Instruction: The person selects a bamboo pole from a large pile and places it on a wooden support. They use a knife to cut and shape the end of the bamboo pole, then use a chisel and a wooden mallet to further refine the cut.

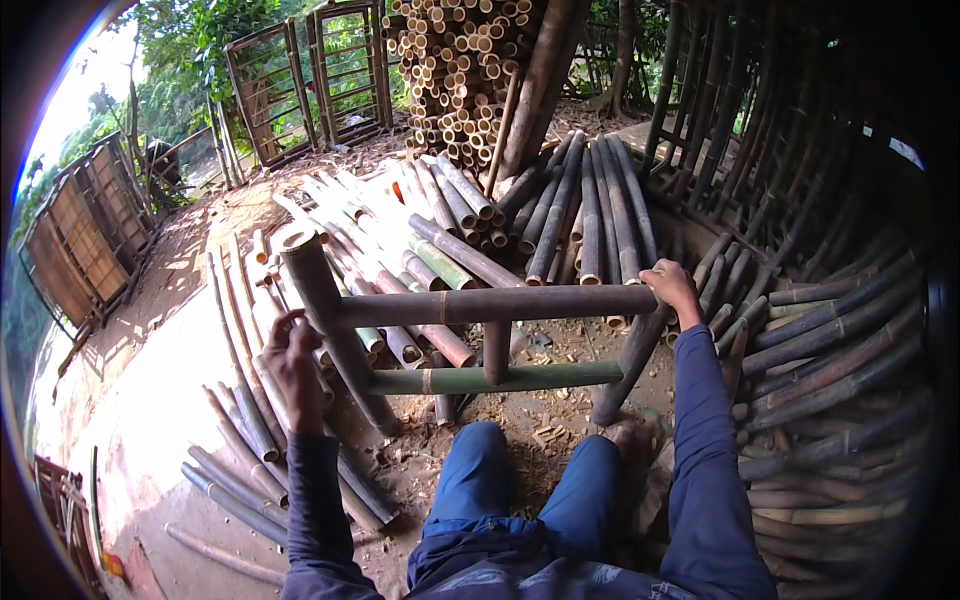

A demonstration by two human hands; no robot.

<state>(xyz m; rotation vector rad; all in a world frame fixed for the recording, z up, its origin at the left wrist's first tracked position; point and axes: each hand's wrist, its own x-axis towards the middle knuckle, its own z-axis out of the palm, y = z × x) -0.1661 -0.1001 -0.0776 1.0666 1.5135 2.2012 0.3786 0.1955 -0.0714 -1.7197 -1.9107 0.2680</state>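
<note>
In front of my knees stands a bamboo frame (440, 308). It has a thick dark top rail, a green lower rail (540, 376), a short upright (497, 352) between them and a post at each end. My right hand (672, 288) is closed around the frame's upper right corner, where the rail meets the right post (636, 362). Just left of the left post (335, 325), my left hand (293, 365) is raised with its fingers curled together. Whatever those fingers may hold is too small to make out.
Cut bamboo poles (590, 215) lie in heaps beyond the frame, with more poles (835, 350) piled at my right. A stack of bamboo tubes (460, 75) rises at the back beside a leaning trunk (540, 85). Loose poles (240, 495) and wood chips (550, 435) litter the ground.
</note>
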